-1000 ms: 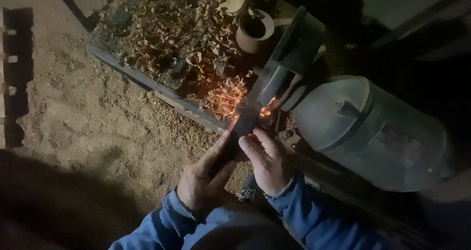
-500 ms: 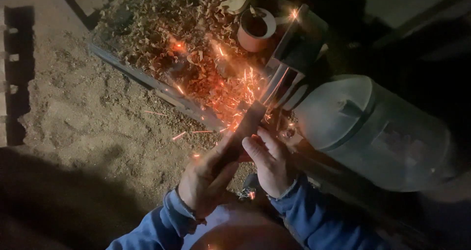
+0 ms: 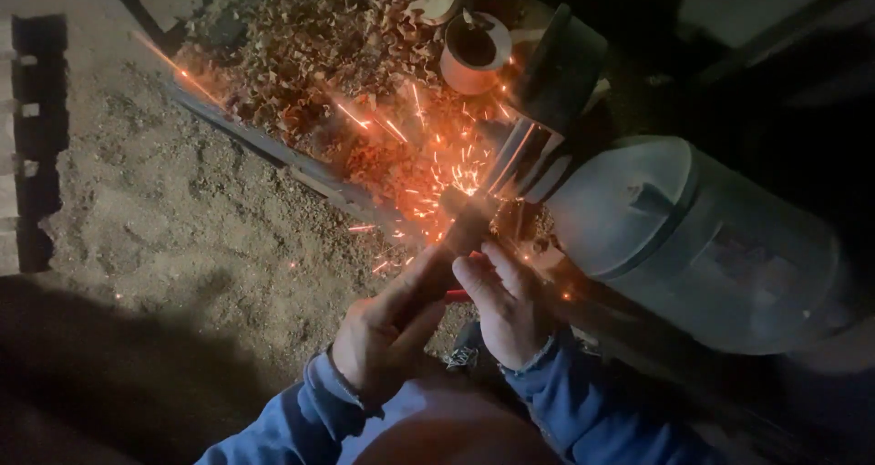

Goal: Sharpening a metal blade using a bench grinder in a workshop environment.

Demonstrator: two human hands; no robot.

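Observation:
Both my hands hold a dark flat metal blade (image 3: 463,230) against the spinning wheel (image 3: 521,160) of a bench grinder. My left hand (image 3: 383,333) grips the blade's near end from the left. My right hand (image 3: 503,303) presses on it from the right, fingers laid along the metal. Orange sparks (image 3: 447,175) spray up and to the left from where blade meets wheel. A bit of red shows under the blade between my hands. The blade's near end is hidden inside my hands.
The grinder's big grey motor housing (image 3: 693,246) fills the right side. A heap of wood shavings (image 3: 319,55) lies beyond, with a short clay-coloured pipe piece (image 3: 474,50). Sawdust-covered ground (image 3: 164,210) spreads to the left, a dark slotted bar (image 3: 38,137) at the far left.
The sparks have grown from a small glow into a wide spray reaching up and left. My hands and the blade stay pressed at the wheel.

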